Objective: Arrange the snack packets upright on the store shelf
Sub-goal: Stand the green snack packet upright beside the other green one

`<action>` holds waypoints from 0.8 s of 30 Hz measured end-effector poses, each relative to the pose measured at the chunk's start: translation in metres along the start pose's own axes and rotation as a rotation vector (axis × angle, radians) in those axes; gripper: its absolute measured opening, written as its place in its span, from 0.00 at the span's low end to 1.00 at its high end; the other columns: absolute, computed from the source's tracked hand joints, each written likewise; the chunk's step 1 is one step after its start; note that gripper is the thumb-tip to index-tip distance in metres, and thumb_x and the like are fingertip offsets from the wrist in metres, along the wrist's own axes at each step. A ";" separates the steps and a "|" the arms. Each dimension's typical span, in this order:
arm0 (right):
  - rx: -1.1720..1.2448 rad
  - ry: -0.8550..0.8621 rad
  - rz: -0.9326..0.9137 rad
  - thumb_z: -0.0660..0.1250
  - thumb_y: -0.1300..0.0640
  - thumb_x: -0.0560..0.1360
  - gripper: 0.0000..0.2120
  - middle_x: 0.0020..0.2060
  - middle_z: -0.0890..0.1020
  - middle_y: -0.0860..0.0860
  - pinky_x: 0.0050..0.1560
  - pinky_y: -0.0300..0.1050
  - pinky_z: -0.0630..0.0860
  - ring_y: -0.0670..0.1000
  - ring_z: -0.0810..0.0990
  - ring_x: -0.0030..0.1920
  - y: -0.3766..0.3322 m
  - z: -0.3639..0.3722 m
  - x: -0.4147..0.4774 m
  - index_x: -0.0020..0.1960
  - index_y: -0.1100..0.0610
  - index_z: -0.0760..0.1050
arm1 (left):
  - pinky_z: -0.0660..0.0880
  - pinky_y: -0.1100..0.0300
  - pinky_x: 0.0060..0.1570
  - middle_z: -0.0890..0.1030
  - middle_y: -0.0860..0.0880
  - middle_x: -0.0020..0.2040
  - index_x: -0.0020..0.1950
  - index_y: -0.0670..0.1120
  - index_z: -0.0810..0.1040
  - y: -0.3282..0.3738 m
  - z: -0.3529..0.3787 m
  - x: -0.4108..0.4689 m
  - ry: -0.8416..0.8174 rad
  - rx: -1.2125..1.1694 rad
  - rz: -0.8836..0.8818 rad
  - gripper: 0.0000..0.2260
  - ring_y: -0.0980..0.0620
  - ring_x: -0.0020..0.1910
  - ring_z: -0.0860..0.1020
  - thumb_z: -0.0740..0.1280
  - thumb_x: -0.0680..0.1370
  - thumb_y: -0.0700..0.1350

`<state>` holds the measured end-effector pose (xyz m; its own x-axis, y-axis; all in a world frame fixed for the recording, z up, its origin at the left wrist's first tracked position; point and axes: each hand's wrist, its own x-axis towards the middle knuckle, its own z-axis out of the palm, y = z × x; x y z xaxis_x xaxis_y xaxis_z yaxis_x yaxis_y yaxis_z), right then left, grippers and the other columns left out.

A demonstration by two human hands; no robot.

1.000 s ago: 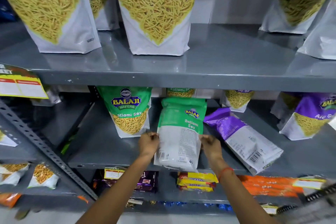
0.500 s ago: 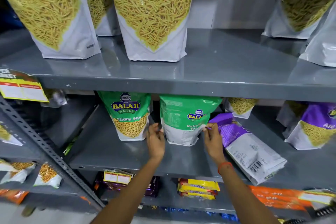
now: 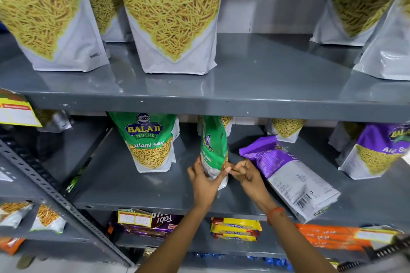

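Standing a green packet (image 3: 214,146) on the middle shelf (image 3: 155,203), roughly midway along it and nearer the front edge than the back. Packet upright but turned edge-on, narrow side to the front, printed face swung left. Left hand (image 3: 205,180) wrapped round the lower part, thumb and fingers closed on the grey base. Right hand (image 3: 246,173) loosely curled just beside the packet's right edge, fingertips (image 3: 231,167) meeting the left thumb there; whether pinching the seam or only touching, cannot tell.

Step in hand, by the look of it: seating and squaring this one packet. Next move likely calls for a twist about the upright axis until the printed face looks out over the front edge, matching the green Ratlami packet (image 3: 153,142) standing toward the left, then pressing the base flat before letting go. Risk of toppling if released while edge-on.

Still to do, apparently: purple packet (image 3: 288,175) lying flat, face down, bottom corner overhanging the front edge to the right. Needs lifting by the top and standing beside the green one.
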<state>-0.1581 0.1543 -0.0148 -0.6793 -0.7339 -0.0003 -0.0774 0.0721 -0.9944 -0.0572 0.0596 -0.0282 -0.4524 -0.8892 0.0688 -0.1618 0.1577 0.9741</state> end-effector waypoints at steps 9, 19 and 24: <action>-0.130 0.039 0.036 0.59 0.76 0.72 0.21 0.63 0.73 0.62 0.64 0.49 0.71 0.60 0.73 0.65 -0.013 -0.004 0.022 0.65 0.69 0.63 | 0.76 0.71 0.40 0.80 0.50 0.50 0.53 0.49 0.72 -0.006 -0.027 0.035 -0.128 -0.171 -0.012 0.23 0.52 0.47 0.79 0.78 0.63 0.42; -0.088 -0.025 0.124 0.79 0.62 0.61 0.34 0.63 0.73 0.58 0.59 0.55 0.78 0.58 0.75 0.62 0.001 0.002 0.037 0.62 0.49 0.68 | 0.74 0.63 0.43 0.78 0.44 0.45 0.44 0.48 0.74 -0.003 -0.046 0.061 -0.213 -0.215 -0.041 0.09 0.53 0.43 0.78 0.72 0.71 0.38; -0.119 0.066 0.107 0.79 0.42 0.58 0.37 0.64 0.72 0.55 0.64 0.60 0.73 0.56 0.73 0.63 0.002 0.009 0.025 0.63 0.43 0.67 | 0.71 0.61 0.47 0.78 0.43 0.49 0.55 0.39 0.72 -0.006 -0.042 0.048 -0.156 -0.104 -0.016 0.14 0.48 0.50 0.75 0.70 0.73 0.42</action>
<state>-0.1690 0.1299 -0.0175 -0.7342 -0.6722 -0.0952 -0.0848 0.2299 -0.9695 -0.0414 -0.0018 -0.0223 -0.5820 -0.8127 0.0272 -0.0816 0.0917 0.9924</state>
